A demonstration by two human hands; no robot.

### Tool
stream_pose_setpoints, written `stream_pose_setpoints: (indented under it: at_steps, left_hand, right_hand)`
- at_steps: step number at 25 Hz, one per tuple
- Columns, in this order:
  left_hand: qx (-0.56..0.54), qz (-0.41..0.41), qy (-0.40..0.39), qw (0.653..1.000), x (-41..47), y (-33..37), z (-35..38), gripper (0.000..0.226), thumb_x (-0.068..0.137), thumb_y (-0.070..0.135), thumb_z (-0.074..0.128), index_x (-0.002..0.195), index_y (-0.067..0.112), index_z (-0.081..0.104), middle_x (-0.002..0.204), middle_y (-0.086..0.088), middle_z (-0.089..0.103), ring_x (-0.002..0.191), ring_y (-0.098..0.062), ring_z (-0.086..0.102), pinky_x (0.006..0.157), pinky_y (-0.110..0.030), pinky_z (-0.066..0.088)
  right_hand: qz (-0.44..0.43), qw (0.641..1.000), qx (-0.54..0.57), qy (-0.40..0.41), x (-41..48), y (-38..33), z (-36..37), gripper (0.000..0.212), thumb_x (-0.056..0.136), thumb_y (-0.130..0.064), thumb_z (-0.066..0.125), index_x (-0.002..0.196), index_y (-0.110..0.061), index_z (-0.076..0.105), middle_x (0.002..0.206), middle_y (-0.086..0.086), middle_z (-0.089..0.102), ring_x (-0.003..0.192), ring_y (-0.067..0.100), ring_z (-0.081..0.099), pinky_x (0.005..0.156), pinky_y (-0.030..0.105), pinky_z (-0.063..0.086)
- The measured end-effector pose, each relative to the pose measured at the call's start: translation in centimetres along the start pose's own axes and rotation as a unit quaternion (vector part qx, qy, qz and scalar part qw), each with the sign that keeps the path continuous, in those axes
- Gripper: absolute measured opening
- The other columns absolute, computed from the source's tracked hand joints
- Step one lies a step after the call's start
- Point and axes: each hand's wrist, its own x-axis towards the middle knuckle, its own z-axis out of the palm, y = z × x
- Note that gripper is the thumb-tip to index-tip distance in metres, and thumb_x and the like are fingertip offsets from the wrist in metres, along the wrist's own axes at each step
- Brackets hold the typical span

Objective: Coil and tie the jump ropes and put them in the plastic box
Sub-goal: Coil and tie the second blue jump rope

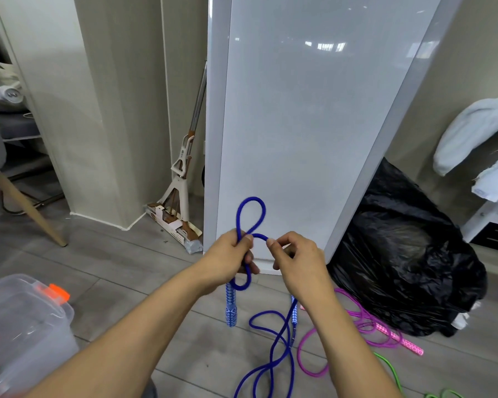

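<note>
A blue jump rope [273,351] is held up in front of me. My left hand [227,259] grips it where one loop [250,214] stands above the fist and another hangs below, with a blue patterned handle [231,308] dangling under it. My right hand [296,259] pinches the rope just to the right, and the second blue handle [293,311] hangs beneath it. The rest of the blue rope trails down to the floor. A pink jump rope [365,326] lies on the floor at the right. A green rope [391,374] shows at the bottom right. The clear plastic box [26,334] with orange latches stands at the lower left.
A tall white panel [299,124] leans against the wall straight ahead. A full black rubbish bag [408,254] sits to the right of it. A mop [181,173] stands in the corner on the left. A wooden chair leg [29,208] is at far left, a white shelf with cloth [483,139] at far right.
</note>
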Motion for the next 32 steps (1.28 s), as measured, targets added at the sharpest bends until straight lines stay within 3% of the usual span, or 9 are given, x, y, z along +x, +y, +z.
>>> stream_pose_setpoints:
  at_steps: [5,8,10,13,16,19,24,29,32]
  left_hand:
    - [-0.099,-0.042,0.213,0.971,2.0,-1.0,-2.4,0.021,0.106,0.025,0.037,0.106,0.009,0.05,0.071,-0.006,0.05,0.053,-0.018,0.06,0.084,-0.053,0.058]
    - [-0.121,-0.065,0.284,0.949,2.5,-1.1,-2.9,0.027,0.107,0.025,0.033,0.12,0.008,0.049,0.088,-0.019,0.063,0.057,-0.02,0.062,0.081,-0.047,0.06]
    - [-0.132,-0.077,0.306,0.94,2.8,-1.2,-3.4,0.028,0.106,0.024,0.032,0.121,0.007,0.049,0.095,-0.024,0.065,0.059,-0.022,0.063,0.079,-0.045,0.059]
    - [-0.157,-0.091,0.262,0.948,2.8,-1.4,-3.2,0.026,0.102,0.018,0.034,0.112,0.001,0.051,0.081,-0.019,0.06,0.056,-0.023,0.061,0.064,-0.037,0.057]
    - [-0.19,-0.099,0.19,0.958,2.1,-1.0,-1.7,0.019,0.103,0.014,0.038,0.109,0.004,0.052,0.069,-0.008,0.053,0.059,-0.024,0.058,0.062,-0.036,0.055]
    - [-0.178,-0.075,0.116,0.974,1.1,-0.5,-0.1,0.017,0.105,0.014,0.04,0.11,0.006,0.054,0.078,-0.009,0.068,0.073,-0.026,0.069,0.071,-0.039,0.059]
    - [-0.134,-0.029,0.054,0.989,0.4,-0.8,1.6,0.019,0.104,0.017,0.045,0.112,0.01,0.06,0.103,-0.01,0.073,0.088,-0.024,0.075,0.081,-0.044,0.061]
    - [-0.127,-0.023,0.041,0.991,0.5,-1.4,1.7,0.023,0.104,0.02,0.046,0.113,0.008,0.064,0.105,-0.01,0.074,0.095,-0.023,0.073,0.085,-0.048,0.06]
    - [-0.135,0.002,0.072,0.988,0.6,-0.8,1.5,0.022,0.105,0.019,0.043,0.107,0.007,0.061,0.101,-0.012,0.074,0.093,-0.026,0.073,0.082,-0.048,0.06]
  right_hand:
    - [0.014,0.994,-0.018,-0.105,0.4,0.3,-1.2,0.024,0.101,-0.026,0.051,0.093,-0.02,0.073,0.072,0.0,0.069,0.045,-0.004,0.05,0.044,0.009,0.034]
    - [0.065,0.978,-0.096,-0.172,0.5,1.4,-1.8,0.027,0.1,-0.029,0.051,0.09,-0.019,0.074,0.074,0.001,0.071,0.047,-0.001,0.052,0.051,0.017,0.044]
    - [0.091,0.973,-0.148,-0.152,0.5,1.8,-1.9,0.035,0.101,-0.039,0.05,0.084,-0.019,0.073,0.066,-0.002,0.065,0.054,0.009,0.055,0.056,0.026,0.047]
    - [0.068,0.994,-0.079,-0.036,0.8,1.2,-1.6,0.04,0.103,-0.032,0.045,0.08,-0.017,0.073,0.051,-0.009,0.049,0.046,0.006,0.043,0.048,0.024,0.032]
    - [0.038,0.998,0.058,-0.013,0.9,0.2,-0.8,0.035,0.103,-0.014,0.039,0.098,-0.015,0.074,0.042,-0.014,0.045,0.037,0.005,0.035,0.045,0.021,0.028]
    - [-0.007,0.993,0.115,-0.029,0.1,-1.1,0.0,0.03,0.103,-0.011,0.043,0.119,-0.024,0.064,0.077,-0.01,0.067,0.051,0.002,0.051,0.053,0.015,0.04]
    - [0.024,0.983,0.181,-0.011,-0.4,-1.6,1.3,0.009,0.096,-0.009,0.06,0.1,-0.018,0.06,0.089,0.001,0.076,0.061,0.006,0.07,0.053,0.015,0.049]
    - [0.011,0.99,0.14,-0.004,-0.7,-1.5,2.0,0.006,0.094,-0.014,0.066,0.091,-0.019,0.068,0.082,-0.002,0.072,0.064,0.004,0.071,0.051,0.015,0.051]
    - [0.019,0.984,0.17,-0.043,-0.2,-1.5,1.6,0.004,0.092,-0.014,0.068,0.092,-0.017,0.067,0.079,0.002,0.073,0.06,0.012,0.07,0.054,0.025,0.053]
